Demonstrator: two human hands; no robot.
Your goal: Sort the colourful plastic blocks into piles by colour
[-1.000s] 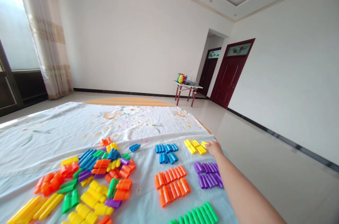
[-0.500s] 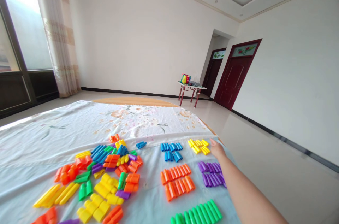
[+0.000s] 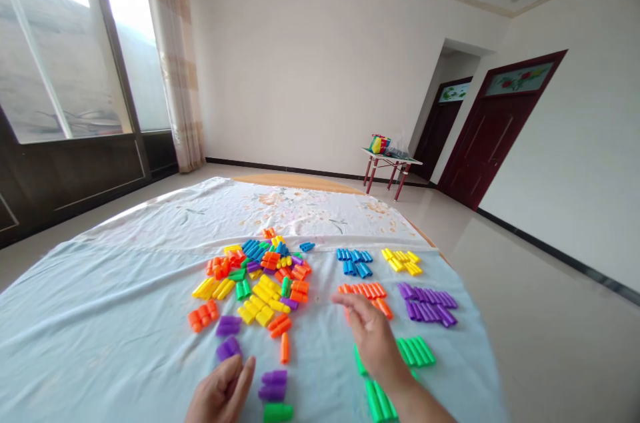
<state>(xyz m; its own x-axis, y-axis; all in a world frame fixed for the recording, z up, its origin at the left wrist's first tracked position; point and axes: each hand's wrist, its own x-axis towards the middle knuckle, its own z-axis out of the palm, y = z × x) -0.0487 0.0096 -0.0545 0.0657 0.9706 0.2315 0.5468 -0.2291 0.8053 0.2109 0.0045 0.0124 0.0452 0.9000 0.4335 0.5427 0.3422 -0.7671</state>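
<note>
My left hand is at the bottom, fingers curled and thumb extended, close to purple pieces; whether it grips anything is hidden. My right hand hovers with fingers stretched out over the orange group and partly covers the green pieces. Nothing shows in it. A mixed pile of plastic pieces lies left of it. Blue pieces, yellow pieces and purple pieces form separate groups on the right.
A light blue cloth and a floral white cloth cover the round table. Behind it stands a small table with bags on top. A window with a curtain is at the left, red-brown doors at the right.
My left hand has come into view at the bottom. My right hand has moved left and nearer, from beside the yellow group to over the orange one. The view has shifted left and down.
</note>
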